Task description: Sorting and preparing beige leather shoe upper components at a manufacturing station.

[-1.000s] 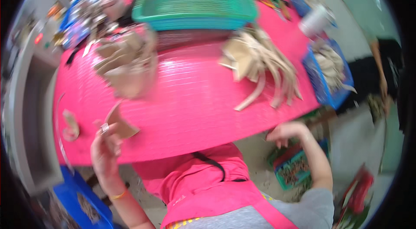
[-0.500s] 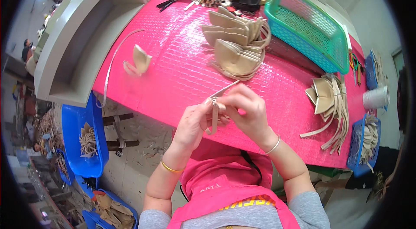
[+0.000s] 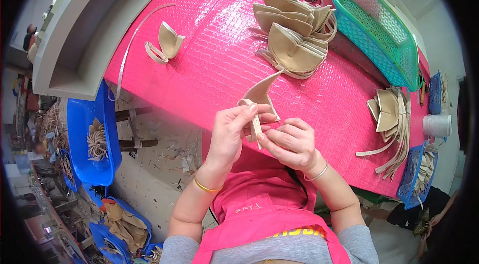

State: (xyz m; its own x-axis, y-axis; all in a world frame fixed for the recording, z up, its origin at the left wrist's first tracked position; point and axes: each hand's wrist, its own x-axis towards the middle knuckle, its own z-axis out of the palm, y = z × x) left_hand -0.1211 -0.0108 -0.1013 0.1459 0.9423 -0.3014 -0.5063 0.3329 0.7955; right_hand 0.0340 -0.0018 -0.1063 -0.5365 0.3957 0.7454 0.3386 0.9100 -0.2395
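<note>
A beige shoe upper (image 3: 263,90) with a pointed end rises above my fingers at the near edge of the pink table. My left hand (image 3: 232,127) is closed around its narrow strap (image 3: 256,125), thumb on top, a row of small holes showing along it. My right hand (image 3: 292,144) pinches the lower end of that strap. Another beige upper (image 3: 170,40) with a looped strap lies alone toward the left of the table. Beyond my hands stand stacked beige uppers (image 3: 297,52) with curved straps.
A green plastic basket (image 3: 381,29) stands at the back right. More uppers with long straps (image 3: 388,112) lie at the right edge, near a white spool (image 3: 437,126) and a blue basket (image 3: 410,184). At left are a grey shelf (image 3: 75,44) and a blue bin (image 3: 82,151).
My right hand has come down from above the strap to its lower end. The upper's pointed part now shows above my hands. The view has shifted, moving the table's contents in the picture.
</note>
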